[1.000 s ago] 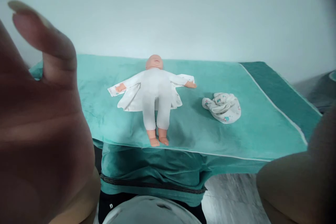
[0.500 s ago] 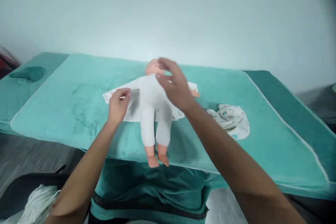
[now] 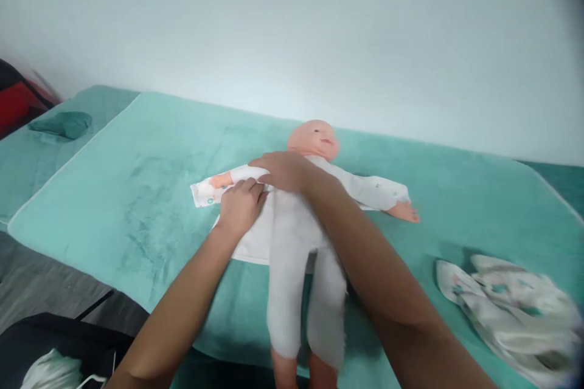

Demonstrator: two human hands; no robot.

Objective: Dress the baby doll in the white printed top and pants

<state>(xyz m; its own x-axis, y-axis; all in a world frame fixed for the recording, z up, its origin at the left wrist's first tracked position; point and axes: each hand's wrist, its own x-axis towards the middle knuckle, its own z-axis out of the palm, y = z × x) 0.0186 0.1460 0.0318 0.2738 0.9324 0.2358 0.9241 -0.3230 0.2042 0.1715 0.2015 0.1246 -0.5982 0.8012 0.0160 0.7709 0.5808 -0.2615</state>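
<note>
A baby doll (image 3: pixel 292 225) with a white cloth body lies on its back. An open white baby shirt (image 3: pixel 253 243) is spread beneath it, and the sleeve (image 3: pixel 371 189) on the right covers one arm, with the doll's hand sticking out. On the left, the doll's other arm (image 3: pixel 222 180) rests on top of the flat printed sleeve (image 3: pixel 201 193). My left hand (image 3: pixel 244 206) has its fingers curled on the shirt by the doll's armpit. Across the doll's chest reaches my right hand (image 3: pixel 285 170), its thumb and fingers around the upper part of that arm; its grip is partly hidden.
The doll lies on a green padded bed (image 3: pixel 150 194) against a pale wall (image 3: pixel 292 30). Crumpled printed baby clothes (image 3: pixel 515 310) lie at the right. A dark chair (image 3: pixel 64 340) with pale cloth on it stands at lower left. A face hole (image 3: pixel 64 126) is at the bed's left end.
The view has moved closer. My right hand has come down from in front of the doll's head to its shoulder, and my left hand has moved in from the shirt's side toward the armpit.
</note>
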